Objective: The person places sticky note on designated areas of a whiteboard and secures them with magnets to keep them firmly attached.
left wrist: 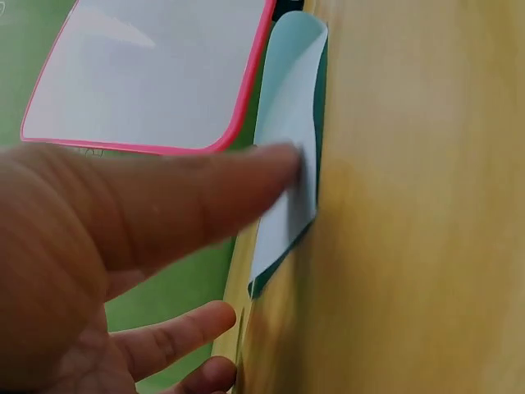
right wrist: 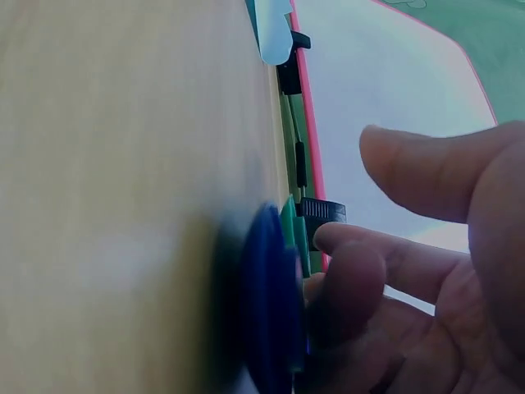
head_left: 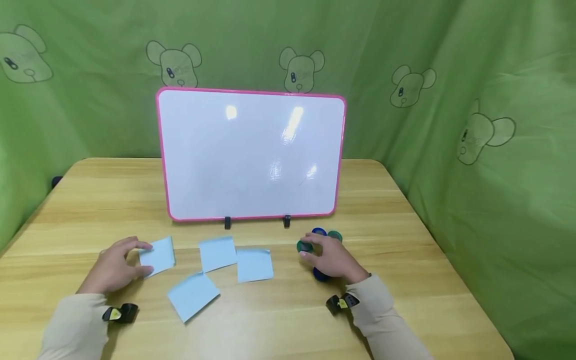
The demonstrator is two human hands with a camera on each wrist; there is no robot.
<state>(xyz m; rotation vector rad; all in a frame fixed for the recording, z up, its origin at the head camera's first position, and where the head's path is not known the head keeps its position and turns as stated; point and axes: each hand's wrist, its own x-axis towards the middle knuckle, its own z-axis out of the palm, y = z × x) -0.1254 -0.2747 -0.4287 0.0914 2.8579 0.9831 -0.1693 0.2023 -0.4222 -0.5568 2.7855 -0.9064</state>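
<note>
Four light blue sticky notes lie on the wooden table [head_left: 405, 250] in front of a pink-framed whiteboard [head_left: 252, 155]. My left hand [head_left: 137, 260] pinches the leftmost note [head_left: 158, 255] by its left edge between forefinger and thumb. In the left wrist view that note [left wrist: 287, 107] curls up off the wood under my forefinger [left wrist: 246, 180]. My right hand [head_left: 315, 250] curls over a cluster of round magnets and pinches a dark green magnet [head_left: 304, 246]. A blue magnet [head_left: 320, 274] sits under the palm. In the right wrist view, a blue magnet [right wrist: 267, 304] and a green magnet [right wrist: 289, 226] lie at my fingertips [right wrist: 336, 242].
The other notes lie at the middle [head_left: 217, 253], just right of it [head_left: 254, 265], and nearer me [head_left: 192, 295]. Another blue magnet [head_left: 318, 231] and green magnet [head_left: 335, 235] sit behind my right hand. The whiteboard stands on two black clips [head_left: 227, 222]. Green cloth [head_left: 495, 150] walls in the table.
</note>
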